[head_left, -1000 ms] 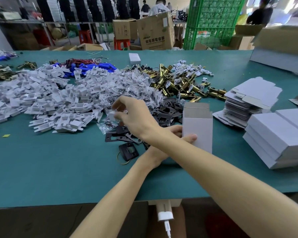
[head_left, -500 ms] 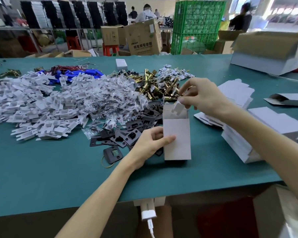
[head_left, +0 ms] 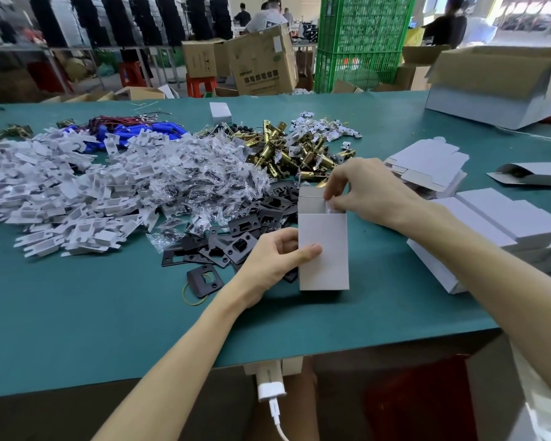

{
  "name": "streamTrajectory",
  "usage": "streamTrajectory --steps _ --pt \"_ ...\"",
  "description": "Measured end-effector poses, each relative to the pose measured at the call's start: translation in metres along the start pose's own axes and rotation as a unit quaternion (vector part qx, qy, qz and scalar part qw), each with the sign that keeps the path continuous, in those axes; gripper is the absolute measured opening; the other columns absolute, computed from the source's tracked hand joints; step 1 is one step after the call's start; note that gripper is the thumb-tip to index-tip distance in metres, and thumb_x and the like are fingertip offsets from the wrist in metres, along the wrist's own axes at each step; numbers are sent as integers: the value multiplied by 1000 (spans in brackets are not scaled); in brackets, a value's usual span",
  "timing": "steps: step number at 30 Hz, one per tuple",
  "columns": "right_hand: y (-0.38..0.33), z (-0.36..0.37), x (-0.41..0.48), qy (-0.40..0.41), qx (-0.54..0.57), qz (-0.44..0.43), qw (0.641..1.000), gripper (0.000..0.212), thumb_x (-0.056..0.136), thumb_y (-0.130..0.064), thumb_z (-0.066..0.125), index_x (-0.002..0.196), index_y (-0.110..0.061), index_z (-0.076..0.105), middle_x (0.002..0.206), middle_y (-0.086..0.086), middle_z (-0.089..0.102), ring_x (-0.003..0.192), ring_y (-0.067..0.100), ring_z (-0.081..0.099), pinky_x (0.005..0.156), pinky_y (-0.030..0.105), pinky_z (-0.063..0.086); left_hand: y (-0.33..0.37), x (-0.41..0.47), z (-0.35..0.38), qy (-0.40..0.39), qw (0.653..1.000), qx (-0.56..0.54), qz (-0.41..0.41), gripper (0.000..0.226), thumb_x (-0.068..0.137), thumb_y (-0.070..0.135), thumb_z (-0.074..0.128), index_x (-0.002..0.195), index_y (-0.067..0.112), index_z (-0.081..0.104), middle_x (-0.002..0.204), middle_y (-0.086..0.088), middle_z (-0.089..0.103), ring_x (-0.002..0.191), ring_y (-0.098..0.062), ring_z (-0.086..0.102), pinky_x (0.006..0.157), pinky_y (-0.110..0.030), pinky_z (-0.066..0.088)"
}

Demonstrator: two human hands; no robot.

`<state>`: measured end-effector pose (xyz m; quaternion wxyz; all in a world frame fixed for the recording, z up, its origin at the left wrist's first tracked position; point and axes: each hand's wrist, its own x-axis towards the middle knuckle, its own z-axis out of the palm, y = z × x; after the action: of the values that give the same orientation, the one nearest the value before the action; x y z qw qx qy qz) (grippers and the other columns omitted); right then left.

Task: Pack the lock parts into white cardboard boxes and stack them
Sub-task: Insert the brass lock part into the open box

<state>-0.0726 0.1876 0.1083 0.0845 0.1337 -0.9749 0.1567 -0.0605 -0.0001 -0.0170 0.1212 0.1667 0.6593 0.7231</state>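
Observation:
A small white cardboard box (head_left: 324, 249) stands upright on the green table, its top flap open. My left hand (head_left: 272, 261) grips its left side, thumb across the front. My right hand (head_left: 365, 190) is at the box mouth, fingertips pinching a small clear plastic bag (head_left: 331, 207) down into the opening. Behind the box lie black metal plates (head_left: 236, 237), brass latch bodies (head_left: 287, 154), a heap of clear screw bags (head_left: 204, 179) and white plastic parts (head_left: 61, 192).
Closed white boxes (head_left: 503, 230) are stacked at the right, with flat box blanks (head_left: 427, 163) behind them. A large open carton (head_left: 497, 87) stands at the far right. Blue parts with wires (head_left: 140, 130) lie at the back. A charger (head_left: 269, 383) hangs at the table's front edge (head_left: 140, 377).
My right hand came back from the bag heap on the left, crossed over to the box top, and now presses a small bag into the opening. My left hand kept hold of the box.

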Motion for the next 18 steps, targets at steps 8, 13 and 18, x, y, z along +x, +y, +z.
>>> streamTrajectory --steps 8,13,18 --pt "-60 16 -2 95 -47 -73 992 19 98 -10 55 103 -13 73 103 5 72 103 26 59 93 39 48 0 0 0 0 1000 29 -11 23 96 11 74 118 8 71 111 -1 80 103 -12 75 84 -19 56" --pt "-110 62 7 40 -68 -155 985 8 101 -16 59 105 -16 66 105 -2 64 107 22 53 106 40 32 -2 -6 -5 15 993 113 16 22 87 19 69 103 30 58 100 13 65 91 5 58 81 -14 48" --pt "-146 101 28 -48 -84 -175 980 8 100 -19 58 96 -12 55 98 2 53 105 30 52 101 44 32 -11 -13 -15 -30 995 96 7 32 95 -14 53 125 -3 55 113 -23 64 101 -26 54 89 -46 52"
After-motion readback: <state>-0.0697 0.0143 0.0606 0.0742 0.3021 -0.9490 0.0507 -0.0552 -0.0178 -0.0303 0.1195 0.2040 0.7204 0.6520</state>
